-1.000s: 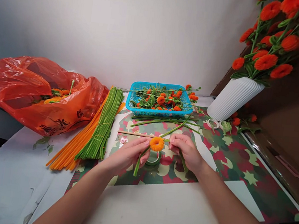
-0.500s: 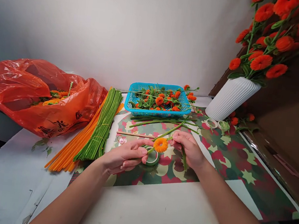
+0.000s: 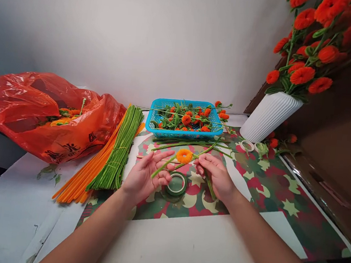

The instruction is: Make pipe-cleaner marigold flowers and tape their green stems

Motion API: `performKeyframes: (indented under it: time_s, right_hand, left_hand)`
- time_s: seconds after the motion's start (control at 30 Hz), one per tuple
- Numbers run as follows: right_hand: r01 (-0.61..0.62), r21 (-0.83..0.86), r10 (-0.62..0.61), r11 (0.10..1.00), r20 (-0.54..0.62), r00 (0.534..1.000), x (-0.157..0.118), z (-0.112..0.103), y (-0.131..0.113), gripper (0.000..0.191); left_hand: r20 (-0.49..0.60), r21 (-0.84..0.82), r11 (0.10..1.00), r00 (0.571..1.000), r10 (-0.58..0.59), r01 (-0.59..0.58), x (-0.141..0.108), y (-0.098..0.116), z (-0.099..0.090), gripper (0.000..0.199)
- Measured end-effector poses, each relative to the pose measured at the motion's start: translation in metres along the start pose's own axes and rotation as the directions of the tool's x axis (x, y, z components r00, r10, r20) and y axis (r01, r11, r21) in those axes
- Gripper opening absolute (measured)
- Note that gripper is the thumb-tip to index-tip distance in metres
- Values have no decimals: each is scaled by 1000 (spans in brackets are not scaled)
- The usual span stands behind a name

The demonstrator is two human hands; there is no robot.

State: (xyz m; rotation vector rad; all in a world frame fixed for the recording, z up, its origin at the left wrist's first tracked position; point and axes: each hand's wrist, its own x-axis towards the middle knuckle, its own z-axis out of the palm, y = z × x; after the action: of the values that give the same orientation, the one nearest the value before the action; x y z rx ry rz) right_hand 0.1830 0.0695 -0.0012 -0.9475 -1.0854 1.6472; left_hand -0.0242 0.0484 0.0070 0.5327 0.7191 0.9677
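Note:
My right hand [image 3: 216,176] is closed, thumb and fingers pinching green pipe-cleaner stems beside a small orange fuzzy flower [image 3: 188,157]. One of these stems runs up past the fingers, and another hangs down below the hand. My left hand [image 3: 141,178] is palm up with its fingers spread. A green stem piece [image 3: 162,166] on the flower's left side crosses in front of those fingers; whether it touches them I cannot tell. Below the flower, a roll of green tape [image 3: 172,196] lies on the patterned mat [image 3: 218,204].
A blue basket [image 3: 183,136] of orange flowers stands at the back, loose green stems [image 3: 180,142] before it. Bundled green pipe cleaners [image 3: 118,150] and orange ones [image 3: 77,183] lie left, beside a red plastic bag [image 3: 76,137]. At right stands a white vase [image 3: 270,117] with flowers.
My left fingers have opened and let go of the stem beside the flower. The flower has shifted slightly up and left, while my right hand keeps its pinch.

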Motion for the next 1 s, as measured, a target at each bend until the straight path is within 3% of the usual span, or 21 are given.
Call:
performKeyframes:
  time_s: [0.07, 0.17, 0.27, 0.4, 0.7, 1.0]
  right_hand:
    - [-13, 112, 13, 994, 2, 1000, -1, 3, 5, 27]
    - [-60, 183, 50, 981, 60, 997, -5, 10, 10, 29]
    - [-123, 119, 105, 985, 146, 984, -10, 17, 12, 33]
    - [-127, 19, 120, 992, 226, 967, -13, 20, 16, 35]
    - [-57, -154, 85, 987, 187, 979, -15, 17, 23, 29]
    - [-73, -219, 115, 973, 186, 976, -16, 15, 21, 27]
  left_hand:
    - [-85, -54, 994, 992, 92, -97, 2, -5, 1, 31]
    - [-99, 69, 992, 988, 115, -108, 4, -17, 7, 38]
    - [-63, 233, 966, 990, 130, -112, 4, -28, 12, 38]
    - [-129, 262, 951, 971, 203, -164, 5, -33, 14, 37]
    - [-183, 304, 917, 928, 324, -260, 3, -30, 16, 40]
    - [-193, 359, 913, 941, 276, -194, 4, -32, 10, 31]
